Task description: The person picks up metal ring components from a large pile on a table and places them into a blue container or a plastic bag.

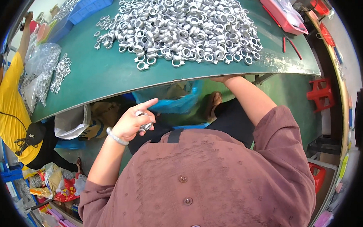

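Your left hand (pixel 134 123) curls around silver metal ring fittings (pixel 145 127), index finger extended, just off the near edge of the tabletop (pixel 111 75). Your right hand (pixel 224 78) reaches beneath that edge, mostly hidden, so I cannot tell whether it grips anything. A heap of similar rings (pixel 184 29) spreads from the tabletop's far edge toward its near one; a red-handled tool (pixel 295 50) lies near the right edge.

Upper garment: a loose, mauve-brown shirt (pixel 235 187) of textured cloth, scattered with small tone-on-tone motifs; a row of round, shiny buttons (pixel 187 201) runs down the front. Sleeves (pixel 283 127): wide, ending near the elbow. Left side: a rounded, pale grey bangle (pixel 117 137). Lower garment: dark trousers (pixel 235 119).
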Demonstrator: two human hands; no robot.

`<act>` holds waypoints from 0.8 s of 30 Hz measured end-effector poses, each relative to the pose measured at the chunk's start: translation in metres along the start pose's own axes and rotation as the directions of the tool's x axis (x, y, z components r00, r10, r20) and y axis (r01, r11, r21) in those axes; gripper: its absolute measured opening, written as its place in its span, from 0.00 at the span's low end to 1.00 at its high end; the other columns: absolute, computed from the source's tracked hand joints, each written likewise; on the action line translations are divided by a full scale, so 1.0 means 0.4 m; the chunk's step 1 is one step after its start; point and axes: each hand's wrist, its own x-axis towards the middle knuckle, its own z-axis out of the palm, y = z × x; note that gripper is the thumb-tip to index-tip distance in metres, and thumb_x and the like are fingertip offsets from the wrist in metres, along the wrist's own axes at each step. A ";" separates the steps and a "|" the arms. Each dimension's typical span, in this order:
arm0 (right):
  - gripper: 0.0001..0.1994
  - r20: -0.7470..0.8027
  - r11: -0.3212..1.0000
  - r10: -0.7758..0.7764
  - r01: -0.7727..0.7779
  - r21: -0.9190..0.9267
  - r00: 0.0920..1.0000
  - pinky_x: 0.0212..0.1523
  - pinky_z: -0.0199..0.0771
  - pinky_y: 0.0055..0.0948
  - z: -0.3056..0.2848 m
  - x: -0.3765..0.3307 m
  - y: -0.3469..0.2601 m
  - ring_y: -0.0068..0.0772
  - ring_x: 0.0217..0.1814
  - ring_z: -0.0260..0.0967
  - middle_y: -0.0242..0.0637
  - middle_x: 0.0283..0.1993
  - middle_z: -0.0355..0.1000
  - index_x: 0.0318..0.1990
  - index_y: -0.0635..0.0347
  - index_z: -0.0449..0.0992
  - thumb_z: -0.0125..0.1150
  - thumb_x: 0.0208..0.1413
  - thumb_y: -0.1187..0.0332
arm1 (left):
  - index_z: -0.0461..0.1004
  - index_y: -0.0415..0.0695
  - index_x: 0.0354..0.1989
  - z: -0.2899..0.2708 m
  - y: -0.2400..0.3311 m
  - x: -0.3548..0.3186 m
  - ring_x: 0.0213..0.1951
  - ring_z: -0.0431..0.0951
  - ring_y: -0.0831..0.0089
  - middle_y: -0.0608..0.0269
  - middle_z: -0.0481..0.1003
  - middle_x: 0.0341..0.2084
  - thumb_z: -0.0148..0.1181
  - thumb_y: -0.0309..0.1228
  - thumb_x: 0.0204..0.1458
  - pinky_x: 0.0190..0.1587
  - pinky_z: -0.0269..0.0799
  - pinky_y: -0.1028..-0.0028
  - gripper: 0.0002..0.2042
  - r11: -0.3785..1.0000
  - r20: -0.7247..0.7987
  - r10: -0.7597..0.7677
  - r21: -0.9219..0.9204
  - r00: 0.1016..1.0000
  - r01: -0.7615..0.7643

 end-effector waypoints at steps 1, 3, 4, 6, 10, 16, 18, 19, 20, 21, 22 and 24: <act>0.25 0.006 1.000 -0.004 0.004 0.006 1.000 0.61 0.49 0.39 -0.003 -0.001 -0.015 0.39 0.62 0.52 0.37 0.62 0.54 0.55 0.48 0.63 0.38 0.53 0.50 | 0.57 0.41 0.58 -0.009 -0.005 0.016 0.21 0.72 0.79 0.64 0.71 0.24 0.52 0.24 0.44 0.14 0.61 0.85 0.28 0.995 0.040 -0.032 0.097 0.999 0.028; 0.24 -0.080 0.977 -0.035 0.017 -0.213 0.996 0.61 0.49 0.39 -0.046 -0.030 -0.052 0.40 0.61 0.52 0.37 0.62 0.55 0.54 0.49 0.64 0.38 0.53 0.50 | 0.57 0.42 0.59 -0.014 -0.012 0.043 0.21 0.71 0.81 0.65 0.71 0.23 0.52 0.24 0.44 0.15 0.62 0.85 0.29 0.979 0.091 -0.070 0.198 0.993 0.051; 0.22 -0.133 0.988 -0.060 0.040 -0.149 0.989 0.58 0.54 0.37 -0.059 -0.045 -0.063 0.42 0.58 0.57 0.38 0.58 0.60 0.51 0.51 0.67 0.41 0.53 0.51 | 0.57 0.43 0.59 -0.015 -0.015 0.048 0.21 0.70 0.81 0.67 0.70 0.23 0.51 0.23 0.44 0.15 0.62 0.86 0.29 0.952 0.050 -0.112 0.293 0.992 0.093; 0.21 -0.085 0.990 -0.099 0.090 -0.106 0.991 0.55 0.58 0.37 -0.086 -0.050 -0.060 0.43 0.54 0.60 0.40 0.55 0.63 0.49 0.52 0.68 0.43 0.52 0.53 | 0.56 0.44 0.59 -0.017 -0.031 0.062 0.20 0.68 0.83 0.70 0.69 0.21 0.49 0.22 0.43 0.16 0.62 0.86 0.30 0.906 -0.005 -0.109 0.410 0.994 0.101; 0.13 0.201 0.977 -0.182 0.199 -0.070 0.962 0.43 0.66 0.38 -0.062 -0.074 -0.058 0.44 0.44 0.66 0.42 0.42 0.69 0.41 0.53 0.71 0.51 0.48 0.60 | 0.53 0.42 0.60 -0.016 -0.027 0.090 0.19 0.67 0.83 0.70 0.68 0.21 0.49 0.22 0.43 0.15 0.61 0.85 0.30 0.907 -0.009 0.019 0.420 1.000 -0.013; 0.07 0.095 0.953 -0.266 0.247 0.178 0.959 0.34 0.67 0.40 -0.030 -0.169 -0.059 0.47 0.34 0.68 0.41 0.31 0.69 0.31 0.56 0.71 0.54 0.45 0.66 | 0.69 0.39 0.35 -0.073 -0.024 0.111 0.13 0.63 0.83 0.66 0.68 0.16 0.51 0.23 0.42 0.14 0.58 0.83 0.10 0.853 -0.167 -0.049 0.505 0.985 0.128; 0.06 0.060 0.943 -0.275 0.257 0.209 0.960 0.32 0.67 0.41 -0.035 -0.189 -0.058 0.48 0.31 0.67 0.41 0.28 0.68 0.27 0.57 0.70 0.55 0.43 0.67 | 0.70 0.40 0.31 -0.084 0.002 0.097 0.12 0.63 0.83 0.66 0.68 0.15 0.52 0.23 0.41 0.13 0.58 0.83 0.07 0.859 -0.206 -0.075 0.483 0.976 0.168; 0.05 0.045 0.933 -0.290 0.272 0.237 0.956 0.31 0.67 0.41 -0.036 -0.199 -0.058 0.49 0.31 0.66 0.42 0.26 0.67 0.25 0.58 0.69 0.56 0.41 0.68 | 0.70 0.40 0.30 -0.088 0.013 0.090 0.12 0.63 0.83 0.66 0.69 0.14 0.52 0.23 0.41 0.13 0.57 0.83 0.06 0.854 -0.213 -0.057 0.496 0.975 0.158; 0.05 0.052 0.924 -0.296 0.272 0.268 0.954 0.31 0.67 0.41 -0.042 -0.212 -0.062 0.49 0.31 0.66 0.42 0.26 0.67 0.25 0.58 0.69 0.56 0.41 0.68 | 0.70 0.41 0.29 -0.092 0.020 0.084 0.12 0.63 0.83 0.66 0.69 0.15 0.52 0.23 0.41 0.13 0.57 0.83 0.05 0.856 -0.207 -0.056 0.493 0.977 0.153; 0.05 0.059 0.915 -0.302 0.272 0.298 0.951 0.31 0.67 0.40 -0.050 -0.225 -0.069 0.49 0.30 0.66 0.42 0.26 0.67 0.24 0.58 0.69 0.56 0.41 0.67 | 0.70 0.41 0.28 -0.095 0.023 0.080 0.12 0.63 0.83 0.66 0.69 0.15 0.52 0.23 0.41 0.13 0.57 0.83 0.04 0.858 -0.200 -0.055 0.491 0.978 0.149; 0.06 0.103 0.920 -0.312 0.273 0.281 0.945 0.31 0.68 0.40 -0.054 -0.233 -0.073 0.48 0.31 0.67 0.41 0.26 0.67 0.24 0.58 0.70 0.57 0.41 0.67 | 0.69 0.40 0.28 -0.096 0.018 0.073 0.12 0.61 0.83 0.68 0.67 0.14 0.52 0.22 0.42 0.13 0.55 0.82 0.04 0.855 -0.185 -0.050 0.500 0.981 0.138; 0.06 0.152 0.921 -0.329 0.280 0.272 0.932 0.32 0.68 0.39 -0.058 -0.251 -0.081 0.46 0.31 0.67 0.40 0.26 0.67 0.24 0.57 0.70 0.57 0.42 0.66 | 0.70 0.40 0.27 -0.084 0.017 0.051 0.14 0.61 0.85 0.71 0.64 0.13 0.53 0.22 0.41 0.15 0.55 0.82 0.03 0.835 -0.149 -0.046 0.536 0.988 0.119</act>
